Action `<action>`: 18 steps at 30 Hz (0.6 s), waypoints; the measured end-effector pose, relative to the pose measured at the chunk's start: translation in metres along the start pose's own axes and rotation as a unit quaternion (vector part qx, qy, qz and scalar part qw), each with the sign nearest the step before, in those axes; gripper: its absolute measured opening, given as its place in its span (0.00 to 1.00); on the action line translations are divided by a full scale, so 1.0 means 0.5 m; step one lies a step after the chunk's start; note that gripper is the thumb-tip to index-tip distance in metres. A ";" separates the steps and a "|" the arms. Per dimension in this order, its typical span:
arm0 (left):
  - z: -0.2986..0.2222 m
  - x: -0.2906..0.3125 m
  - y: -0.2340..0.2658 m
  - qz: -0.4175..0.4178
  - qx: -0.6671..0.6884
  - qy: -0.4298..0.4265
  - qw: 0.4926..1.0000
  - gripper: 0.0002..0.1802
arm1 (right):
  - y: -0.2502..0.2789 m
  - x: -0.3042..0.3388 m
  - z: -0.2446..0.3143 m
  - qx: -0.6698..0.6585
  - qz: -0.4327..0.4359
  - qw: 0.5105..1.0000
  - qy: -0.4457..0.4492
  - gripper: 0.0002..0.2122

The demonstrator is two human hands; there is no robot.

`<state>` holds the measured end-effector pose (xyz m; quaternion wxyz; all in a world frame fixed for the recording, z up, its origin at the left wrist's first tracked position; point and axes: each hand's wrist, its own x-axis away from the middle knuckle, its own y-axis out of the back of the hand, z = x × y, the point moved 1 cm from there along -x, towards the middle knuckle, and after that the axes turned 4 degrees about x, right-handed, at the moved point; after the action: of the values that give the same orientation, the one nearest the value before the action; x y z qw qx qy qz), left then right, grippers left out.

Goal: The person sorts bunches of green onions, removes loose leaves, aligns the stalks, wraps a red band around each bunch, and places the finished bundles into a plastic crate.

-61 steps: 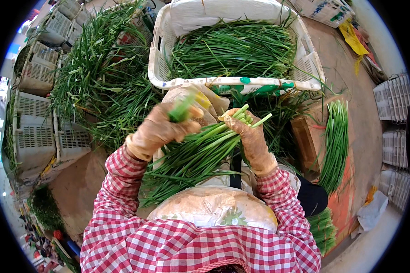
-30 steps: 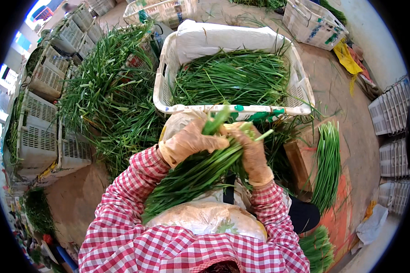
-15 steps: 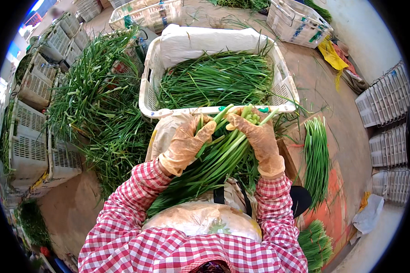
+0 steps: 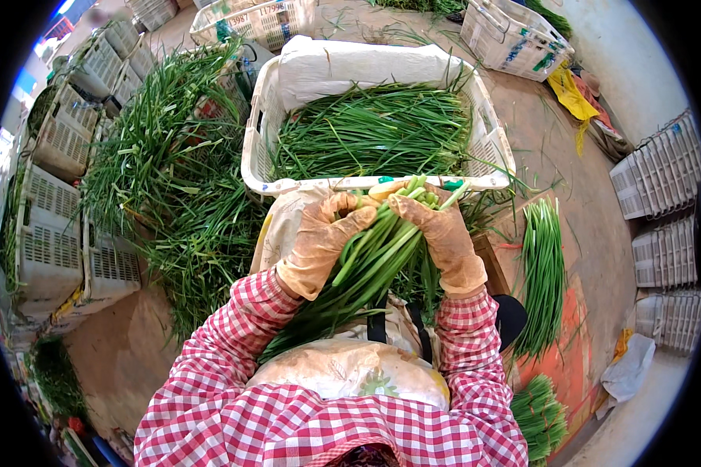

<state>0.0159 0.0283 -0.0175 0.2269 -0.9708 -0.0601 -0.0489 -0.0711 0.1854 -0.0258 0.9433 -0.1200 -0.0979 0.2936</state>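
A bunch of long green chives [image 4: 370, 268] lies across my lap, its pale stalk ends pointing up and away from me. Wrapped round those ends is my right hand [image 4: 442, 245], closed, in a stained tan glove. My left hand [image 4: 323, 243], gloved alike, is curled closed at the bunch's left side, its fingertips close to the right hand's. Exactly what the left fingers pinch is hidden. Just beyond both hands stands a white plastic crate [image 4: 257, 167] with a layer of chives [image 4: 374, 132] inside and a white liner [image 4: 366, 66] along its back.
A big heap of loose chives [image 4: 187, 194] rises on the left, beside stacked white crates [image 4: 48, 218]. Right of me lie an upright-laid bundle [image 4: 543, 272] and a nearer bundle [image 4: 539, 416]. More crates [image 4: 658, 171] are stacked by the right wall.
My left hand has come slightly right, and its fingertips now almost meet those of the right hand at the stalk ends. The view has shifted a little.
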 end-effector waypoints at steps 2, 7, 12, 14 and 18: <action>-0.010 0.002 -0.001 -0.007 -0.012 0.007 1.000 0.12 | 0.011 0.006 -0.005 -0.041 0.009 0.999 0.003 0.14; -0.035 -0.002 0.085 -0.069 -0.093 -0.118 0.986 0.18 | 0.012 0.007 0.018 -0.062 -0.060 0.995 0.046 0.09; -0.098 0.033 0.242 -0.134 -0.235 -0.112 0.956 0.17 | 0.026 0.008 0.134 0.042 -0.037 0.993 0.100 0.12; -0.085 0.038 0.304 -0.193 -0.249 -0.080 0.946 0.16 | 0.022 0.002 0.168 0.094 -0.032 0.983 0.152 0.12; -0.092 0.063 0.423 -0.240 -0.312 -0.056 0.918 0.17 | -0.021 0.047 0.335 0.122 -0.028 0.970 0.207 0.15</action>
<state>0.0733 -0.1772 -0.0647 -0.1094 -0.9501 -0.2852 -0.0638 -0.0893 0.2189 0.1393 0.9585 -0.0594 0.1322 0.2453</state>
